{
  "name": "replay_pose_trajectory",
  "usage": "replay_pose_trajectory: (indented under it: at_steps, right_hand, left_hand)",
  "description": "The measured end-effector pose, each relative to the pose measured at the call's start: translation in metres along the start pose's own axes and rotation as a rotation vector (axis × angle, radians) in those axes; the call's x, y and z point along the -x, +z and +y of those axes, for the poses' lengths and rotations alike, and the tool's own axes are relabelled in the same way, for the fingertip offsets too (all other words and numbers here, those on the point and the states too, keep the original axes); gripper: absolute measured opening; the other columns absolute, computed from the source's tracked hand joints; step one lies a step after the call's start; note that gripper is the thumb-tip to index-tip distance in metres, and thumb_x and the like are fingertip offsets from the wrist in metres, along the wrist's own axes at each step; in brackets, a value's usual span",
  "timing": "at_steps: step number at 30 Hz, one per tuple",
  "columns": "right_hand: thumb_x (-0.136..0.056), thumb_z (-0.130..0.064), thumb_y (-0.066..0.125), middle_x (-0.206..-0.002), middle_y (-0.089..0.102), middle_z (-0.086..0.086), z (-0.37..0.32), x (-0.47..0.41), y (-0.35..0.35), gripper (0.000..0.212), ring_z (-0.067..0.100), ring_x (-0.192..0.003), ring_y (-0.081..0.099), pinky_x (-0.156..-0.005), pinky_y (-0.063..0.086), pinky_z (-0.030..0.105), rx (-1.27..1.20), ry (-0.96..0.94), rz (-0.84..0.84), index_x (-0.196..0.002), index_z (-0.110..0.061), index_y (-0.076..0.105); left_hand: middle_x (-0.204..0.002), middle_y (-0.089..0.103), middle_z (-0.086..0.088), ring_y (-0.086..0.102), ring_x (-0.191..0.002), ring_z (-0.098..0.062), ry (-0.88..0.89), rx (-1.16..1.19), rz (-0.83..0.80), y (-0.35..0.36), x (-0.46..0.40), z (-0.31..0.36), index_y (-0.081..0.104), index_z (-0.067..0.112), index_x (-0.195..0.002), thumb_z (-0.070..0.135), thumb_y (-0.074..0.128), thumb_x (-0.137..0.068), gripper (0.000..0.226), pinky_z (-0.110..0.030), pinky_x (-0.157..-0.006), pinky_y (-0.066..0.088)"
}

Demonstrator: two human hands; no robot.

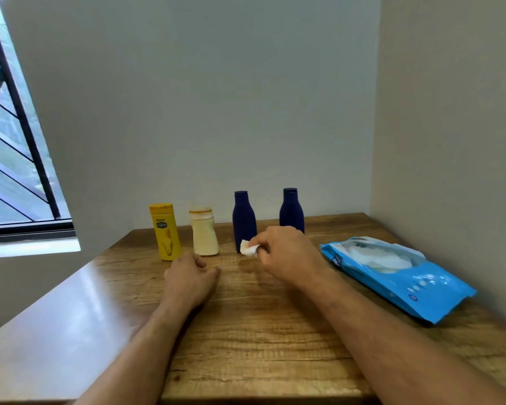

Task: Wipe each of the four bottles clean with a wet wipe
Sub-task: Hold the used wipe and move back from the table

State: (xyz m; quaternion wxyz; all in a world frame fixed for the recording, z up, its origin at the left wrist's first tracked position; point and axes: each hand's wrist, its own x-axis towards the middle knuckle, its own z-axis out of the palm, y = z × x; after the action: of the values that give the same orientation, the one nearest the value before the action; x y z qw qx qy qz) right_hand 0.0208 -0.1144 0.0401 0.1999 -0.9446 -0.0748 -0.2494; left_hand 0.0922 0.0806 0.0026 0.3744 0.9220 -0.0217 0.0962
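My right hand pinches a crumpled white wet wipe just in front of the upright dark blue plastic bottle, nearer it than my loosely curled, empty left hand.

Worn on the head, looking forward and slightly down across a wooden table toward the corner of two pale walls. Wide-angle, close above both forearms, with the table's far edge, a row of four bottles and a window at left in frame. Single view only, nothing shared.
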Motion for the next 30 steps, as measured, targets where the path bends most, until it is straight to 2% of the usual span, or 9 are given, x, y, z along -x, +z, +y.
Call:
replay_pose_trajectory:
  at_steps: [3,6,8,10,14,19,24,26,30]
  right_hand:
    - [-0.091,-0.027,0.057,-0.098,0.069,-0.014,0.005,0.022,-0.017,0.019,0.003,-0.083,0.059,-0.078,0.05,0.022,-0.002,0.083,0.085,-0.106,-0.032,0.068]
    - [-0.091,-0.025,0.058,-0.095,0.067,-0.01,0.02,0.05,-0.038,0.013,0.005,-0.082,0.057,-0.077,0.05,0.023,0.044,0.182,0.13,-0.099,-0.03,0.067]
    - [-0.09,-0.024,0.058,-0.097,0.065,-0.007,0.033,0.066,-0.055,0.015,0.004,-0.08,0.052,-0.074,0.043,0.021,0.102,0.231,0.207,-0.099,-0.026,0.07]
    - [-0.09,-0.022,0.057,-0.101,0.064,-0.006,0.044,0.08,-0.073,0.019,0.004,-0.08,0.046,-0.073,0.035,0.019,0.149,0.294,0.294,-0.1,-0.024,0.072]
    - [-0.087,-0.019,0.056,-0.101,0.065,-0.006,0.055,0.102,-0.097,0.022,0.005,-0.08,0.047,-0.074,0.037,0.022,0.173,0.37,0.351,-0.098,-0.027,0.073]
    - [-0.084,-0.019,0.059,-0.093,0.069,-0.008,0.034,0.112,-0.093,0.018,0.006,-0.081,0.055,-0.072,0.041,0.022,0.165,0.265,0.316,-0.093,-0.027,0.072]
    - [-0.09,-0.021,0.059,-0.084,0.067,-0.006,-0.019,0.107,-0.086,0.011,0.006,-0.069,0.056,-0.06,0.042,0.019,0.073,0.151,0.248,-0.097,-0.025,0.067]
    - [-0.091,-0.022,0.059,-0.082,0.065,-0.009,-0.049,0.1,-0.077,0.01,0.004,-0.066,0.054,-0.057,0.037,0.016,0.047,0.1,0.213,-0.097,-0.027,0.065]
    - [-0.091,-0.023,0.059,-0.078,0.065,-0.013,-0.121,0.089,-0.044,0.011,0.003,-0.059,0.057,-0.053,0.037,0.013,-0.049,-0.044,0.126,-0.099,-0.03,0.065]
  left_hand:
    - [-0.111,0.06,0.005,0.057,-0.107,-0.017,0.149,-0.058,-0.029,0.0,0.026,0.006,0.05,0.034,-0.094,0.049,0.071,-0.086,0.026,-0.038,-0.096,0.051]
    - [-0.125,0.058,0.006,0.055,-0.114,-0.014,0.296,-0.056,-0.083,0.002,0.051,0.017,0.055,0.033,-0.112,0.049,0.066,-0.091,0.029,-0.034,-0.098,0.047]
    - [-0.132,0.058,0.006,0.053,-0.12,-0.013,0.373,-0.071,-0.107,0.006,0.066,0.028,0.056,0.031,-0.124,0.05,0.063,-0.092,0.037,-0.034,-0.104,0.046]
    - [-0.138,0.055,0.007,0.049,-0.128,-0.012,0.423,-0.07,-0.106,0.011,0.079,0.04,0.053,0.031,-0.132,0.049,0.063,-0.093,0.044,-0.034,-0.109,0.041]
    - [-0.141,0.053,0.008,0.045,-0.134,-0.012,0.456,-0.027,-0.085,0.021,0.094,0.06,0.048,0.033,-0.136,0.051,0.063,-0.092,0.05,-0.036,-0.112,0.039]
    - [-0.137,0.056,0.005,0.049,-0.129,-0.014,0.457,-0.03,-0.034,0.013,0.106,0.074,0.05,0.029,-0.137,0.046,0.059,-0.096,0.046,-0.036,-0.109,0.042]
    - [-0.137,0.057,-0.004,0.05,-0.129,-0.021,0.457,-0.091,0.024,-0.039,0.117,0.058,0.051,0.018,-0.138,0.042,0.054,-0.1,0.045,-0.039,-0.108,0.044]
    - [-0.141,0.054,-0.005,0.046,-0.133,-0.022,0.431,-0.101,0.086,-0.07,0.124,0.038,0.049,0.017,-0.139,0.039,0.053,-0.101,0.044,-0.039,-0.109,0.04]
    - [-0.142,0.052,-0.005,0.041,-0.136,-0.023,0.34,-0.11,0.221,-0.132,0.136,-0.032,0.047,0.018,-0.139,0.038,0.052,-0.101,0.043,-0.036,-0.11,0.035]
